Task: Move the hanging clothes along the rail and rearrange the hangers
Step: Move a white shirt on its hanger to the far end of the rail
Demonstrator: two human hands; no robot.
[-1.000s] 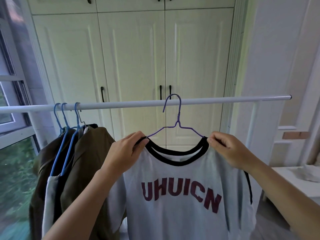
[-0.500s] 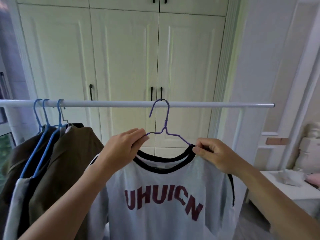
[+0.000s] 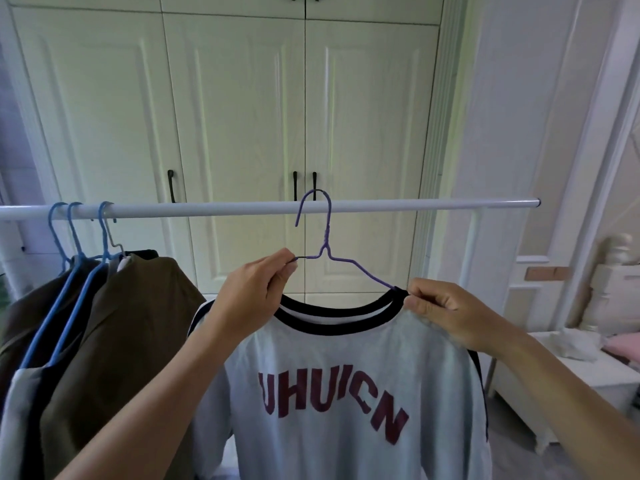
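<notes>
A white rail (image 3: 398, 206) runs across the view. A purple wire hanger (image 3: 325, 237) hooks over its middle. On it hangs a pale grey T-shirt (image 3: 339, 368) with a black collar and dark red letters. My left hand (image 3: 252, 289) pinches the hanger's bare left arm, where the shirt's shoulder has slipped off the wire. My right hand (image 3: 440, 313) grips the collar and shoulder at the hanger's right end. At the rail's left end hang several garments, an olive jacket (image 3: 114, 334) foremost, on blue hangers (image 3: 74, 237) and a metal one.
White wardrobe doors (image 3: 242, 116) with black handles stand behind the rail. The rail's right end (image 3: 536, 202) is bare, with a white post below it. A low white cabinet (image 3: 599, 368) with cloth and a pink item sits at the right.
My left hand has shifted up along the hanger's left arm, exposing more wire, and the shirt's left shoulder has come off it. The view has swung slightly right.
</notes>
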